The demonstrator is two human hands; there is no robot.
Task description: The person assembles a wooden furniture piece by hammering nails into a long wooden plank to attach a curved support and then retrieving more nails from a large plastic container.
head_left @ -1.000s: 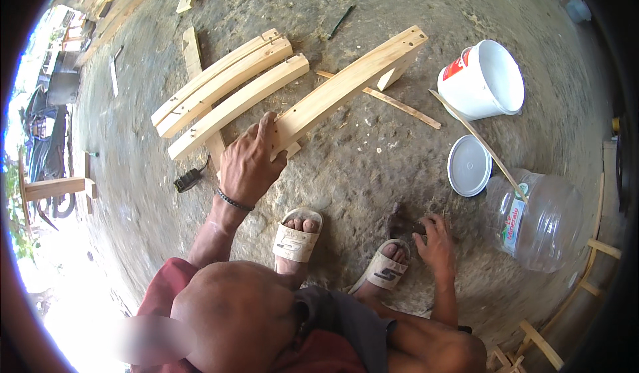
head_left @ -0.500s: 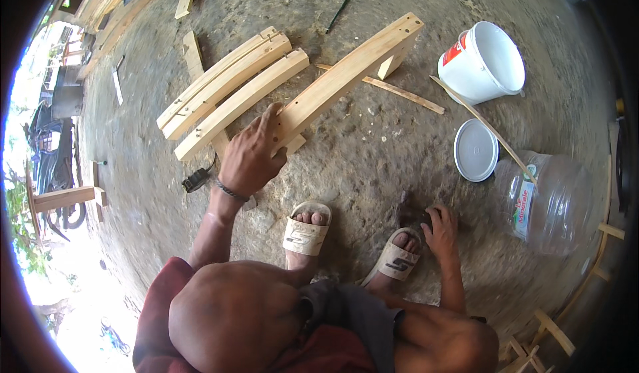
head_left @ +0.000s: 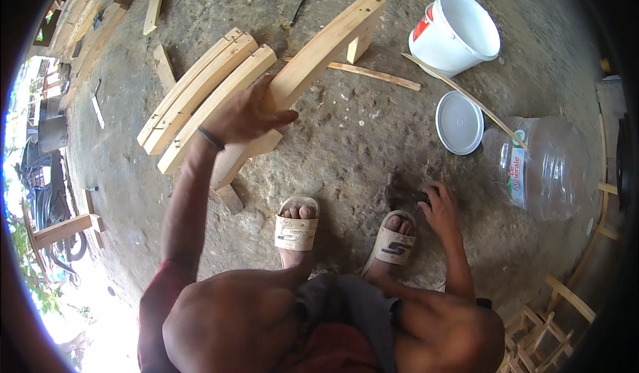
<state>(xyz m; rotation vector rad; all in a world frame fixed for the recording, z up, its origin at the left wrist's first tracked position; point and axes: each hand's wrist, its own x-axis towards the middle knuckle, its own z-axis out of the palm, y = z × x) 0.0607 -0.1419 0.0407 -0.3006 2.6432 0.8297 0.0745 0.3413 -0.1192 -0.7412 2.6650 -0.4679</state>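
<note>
Pale beam (head_left: 326,46) L of white bucket (head_left: 469,33), long axis slanting from your L hand (head_left: 249,114) (nearer) toward bucket side. Your R hand (head_left: 442,210) below bucket, off beam. L fingers at near end, thumb wide, grip unclear; R half-curled, can't tell if empty.

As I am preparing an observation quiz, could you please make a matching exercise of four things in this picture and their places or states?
1. White plastic bucket with red label
2. Large clear plastic bottle
3. Round pale plastic lid
4. Bare left hand

A. Touching a long pale wooden beam
B. Lying on its side
C. Nearest the picture's top edge
D. Flat on the rough grey ground

Pairs: 1-C; 2-B; 3-D; 4-A
</note>
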